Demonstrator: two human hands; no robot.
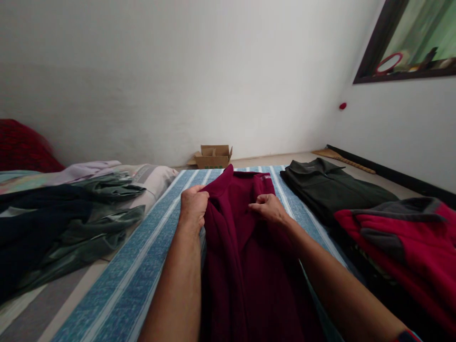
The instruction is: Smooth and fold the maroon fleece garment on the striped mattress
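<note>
Hands (231, 206) grip maroon fleece (245, 266) edges, bedspread (142, 266) beside.

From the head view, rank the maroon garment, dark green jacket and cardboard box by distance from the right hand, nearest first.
1. Maroon garment: under the right hand, touching it.
2. Dark green jacket: on the bed, to its right.
3. Cardboard box: on the floor by the far wall.

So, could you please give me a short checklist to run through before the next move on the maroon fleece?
1. Left hand gripping the fleece edge: ok.
2. Right hand on the fleece by the collar: ok; firmness of its grip: cannot tell.
3. Fleece flat on the striped cover: not ok, a fold runs down the left side.
4. Green jacket apart from the fleece: ok.
5. Clothes pile apart from the fleece: ok.
</note>
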